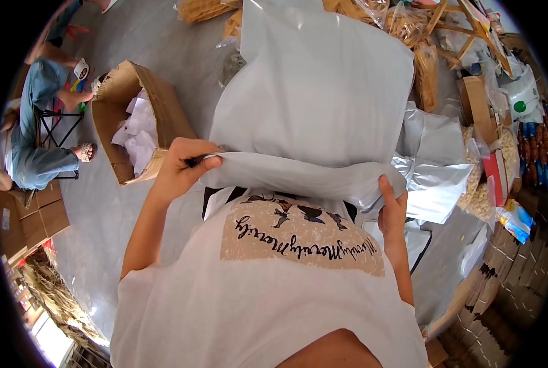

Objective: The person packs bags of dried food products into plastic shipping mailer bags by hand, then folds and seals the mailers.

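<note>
A large grey plastic sheet [310,92] spreads out in front of my body, its near edge folded over in a long band. At the left end of that band my left hand [188,162] pinches the edge between thumb and fingers. My right hand [391,208] grips the right end, with the thumb on top and the other fingers partly hidden behind the plastic. Between the hands the folded edge sags slightly, just above my white shirt.
An open cardboard box [117,126] with white paper [139,132] stands left. Beyond it sits a person [38,147]. Silvery bags [436,184] lie right, near bags of pale pieces [479,196]. Bundles in clear bags [427,73] lie at the upper right; stacked cardboard [507,288] is lower right.
</note>
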### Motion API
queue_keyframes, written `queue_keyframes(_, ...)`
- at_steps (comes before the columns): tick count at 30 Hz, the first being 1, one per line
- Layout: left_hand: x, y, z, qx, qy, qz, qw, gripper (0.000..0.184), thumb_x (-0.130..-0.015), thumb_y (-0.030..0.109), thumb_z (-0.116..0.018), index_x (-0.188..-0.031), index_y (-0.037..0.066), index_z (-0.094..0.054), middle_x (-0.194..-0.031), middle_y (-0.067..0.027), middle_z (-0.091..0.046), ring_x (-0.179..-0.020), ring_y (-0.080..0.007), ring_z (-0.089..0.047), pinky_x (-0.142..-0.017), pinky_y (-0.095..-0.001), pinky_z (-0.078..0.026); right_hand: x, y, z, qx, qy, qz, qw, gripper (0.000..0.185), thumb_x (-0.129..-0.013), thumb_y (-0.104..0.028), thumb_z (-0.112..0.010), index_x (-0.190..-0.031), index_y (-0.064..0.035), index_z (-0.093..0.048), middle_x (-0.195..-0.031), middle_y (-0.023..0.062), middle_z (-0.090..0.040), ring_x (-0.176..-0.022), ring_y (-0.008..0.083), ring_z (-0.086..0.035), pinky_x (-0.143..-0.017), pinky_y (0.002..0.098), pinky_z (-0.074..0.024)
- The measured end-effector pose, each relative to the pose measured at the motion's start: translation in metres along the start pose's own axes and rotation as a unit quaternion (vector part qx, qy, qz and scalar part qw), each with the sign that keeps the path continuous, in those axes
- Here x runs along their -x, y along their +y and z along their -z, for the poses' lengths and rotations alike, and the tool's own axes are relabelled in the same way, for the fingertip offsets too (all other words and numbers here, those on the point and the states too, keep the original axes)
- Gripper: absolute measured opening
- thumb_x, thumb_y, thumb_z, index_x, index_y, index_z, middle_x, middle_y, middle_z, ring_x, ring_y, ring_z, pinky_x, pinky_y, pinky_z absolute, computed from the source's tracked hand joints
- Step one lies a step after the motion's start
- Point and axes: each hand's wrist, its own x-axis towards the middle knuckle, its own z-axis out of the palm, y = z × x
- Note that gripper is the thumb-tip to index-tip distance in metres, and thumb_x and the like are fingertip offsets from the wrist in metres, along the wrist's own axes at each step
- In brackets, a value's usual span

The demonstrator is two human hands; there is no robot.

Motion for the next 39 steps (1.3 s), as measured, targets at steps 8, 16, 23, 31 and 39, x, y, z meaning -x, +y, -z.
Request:
queue_keyframes(8, -0.012, -0.011, -0.02, -0.031, 0.05, 0.078, 0.995, 0.019, -0.08, 0.013, -0.061, -0.077, -0.004, -0.056, -0.058, -0.0084, -0.045, -0.055, -0.0102, -0.039, -0.051, -0.025, -0.033, -0.003, 0.022, 0.033, -0.048, -0.05, 0.091, 0.993, 0.028, -0.085, -0.02, -0.059, -0.103, 0.0009, -0.057, -0.094, 0.0023, -0.06, -0.083, 0.0088, -0.054, -0.075, 0.0232, -0.0417)
queue_keyframes(16, -0.022, 0.008, -0.004, -0.018, -0.016, 0.065, 0.998, 0.018, -0.077, 0.013, -0.066, -0.08, -0.003, -0.057, -0.062, -0.0035, -0.05, -0.061, -0.006, -0.041, -0.057, -0.0226, -0.037, -0.009, 0.02, 0.029, -0.033, -0.032, 0.002, 0.999, 0.026, -0.085, -0.024, -0.06, -0.096, -0.0007, -0.059, -0.089, 0.001, -0.061, -0.079, 0.0074, -0.055, -0.073, 0.0216, -0.0422)
queue_keyframes(23, -0.029, -0.01, -0.022, 0.039, 0.089, 0.108, 0.989, 0.016, -0.074, 0.009, -0.067, -0.079, -0.002, -0.057, -0.064, 0.0001, -0.052, -0.064, -0.0061, -0.043, -0.06, -0.021, -0.037, -0.017, 0.011, 0.031, -0.012, -0.052, -0.04, 0.998, 0.025, -0.085, -0.023, -0.059, -0.094, -0.0002, -0.059, -0.087, 0.0012, -0.061, -0.079, 0.0087, -0.054, -0.073, 0.0229, -0.0422)
queue_keyframes(31, -0.016, -0.016, -0.023, 0.069, 0.143, 0.025, 0.987, 0.012, -0.079, 0.009, -0.06, -0.081, -0.001, -0.053, -0.068, -0.0007, -0.049, -0.067, -0.0066, -0.039, -0.06, -0.0218, -0.035, -0.008, -0.018, 0.012, 0.272, -0.051, 0.332, 0.902, 0.013, -0.083, -0.005, -0.051, -0.082, 0.0057, -0.058, -0.075, 0.0096, -0.059, -0.071, 0.0144, -0.053, -0.067, 0.0239, -0.0404)
queue_keyframes(39, -0.025, -0.018, -0.019, 0.06, 0.101, 0.094, 0.989, 0.015, -0.078, 0.007, -0.062, -0.074, 0.001, -0.049, -0.066, 0.0035, -0.043, -0.064, -0.0039, -0.036, -0.056, -0.0201, -0.03, -0.035, -0.007, 0.023, 0.199, -0.094, 0.037, 0.975, 0.03, -0.084, -0.028, -0.059, -0.081, 0.0024, -0.061, -0.07, -0.0048, -0.056, -0.065, 0.0046, -0.044, -0.06, 0.0206, -0.0364)
